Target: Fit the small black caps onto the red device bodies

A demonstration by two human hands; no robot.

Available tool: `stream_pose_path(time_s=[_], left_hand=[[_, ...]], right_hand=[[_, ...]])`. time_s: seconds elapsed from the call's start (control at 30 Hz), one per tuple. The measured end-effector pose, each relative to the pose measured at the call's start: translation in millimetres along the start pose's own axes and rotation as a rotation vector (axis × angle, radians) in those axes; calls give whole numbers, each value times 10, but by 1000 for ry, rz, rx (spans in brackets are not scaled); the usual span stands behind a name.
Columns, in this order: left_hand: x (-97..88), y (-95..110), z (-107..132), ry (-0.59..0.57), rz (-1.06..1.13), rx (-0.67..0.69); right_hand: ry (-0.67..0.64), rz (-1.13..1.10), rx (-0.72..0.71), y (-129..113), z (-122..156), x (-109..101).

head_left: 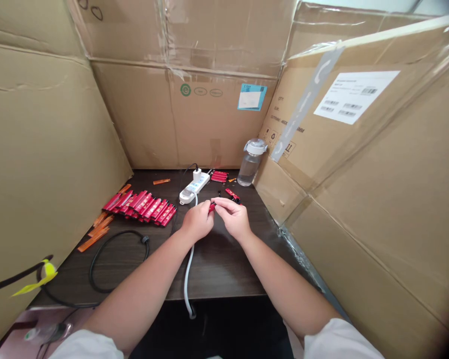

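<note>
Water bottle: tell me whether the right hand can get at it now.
Probably yes: the water bottle stands just beyond the right hand, with only loose red pieces lying low between. That hand's grip is busy on a small red piece, though.

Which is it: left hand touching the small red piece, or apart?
Touching. The head view shows the left hand with its fingers closed on the small red piece, no gap between; the right hand pinches its other end.

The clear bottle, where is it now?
In the head view the bottle stands at the far right of the table, beside the cardboard box, right of the power strip.
</note>
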State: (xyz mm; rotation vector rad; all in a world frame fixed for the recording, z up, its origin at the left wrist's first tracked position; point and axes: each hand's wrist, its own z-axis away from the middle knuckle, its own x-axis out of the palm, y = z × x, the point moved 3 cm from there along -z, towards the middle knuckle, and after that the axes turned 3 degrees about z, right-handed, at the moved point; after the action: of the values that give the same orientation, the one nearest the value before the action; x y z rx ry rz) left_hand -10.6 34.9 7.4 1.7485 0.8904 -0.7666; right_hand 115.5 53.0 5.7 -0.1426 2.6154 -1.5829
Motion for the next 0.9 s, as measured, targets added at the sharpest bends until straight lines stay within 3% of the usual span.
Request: stream_pose_path(time_s=[0.67,0.77,0.9], left_hand=[[-30,-3,1,-60,-119,-49],[-33,-5,1,-76,-99,-45],[12,-62,-25,-72,66,-75]], right_hand=[[-10,93,-171,56,67,75],[-23,66,-150,69,49,81],[-63,-19,-23,166,-75,4]])
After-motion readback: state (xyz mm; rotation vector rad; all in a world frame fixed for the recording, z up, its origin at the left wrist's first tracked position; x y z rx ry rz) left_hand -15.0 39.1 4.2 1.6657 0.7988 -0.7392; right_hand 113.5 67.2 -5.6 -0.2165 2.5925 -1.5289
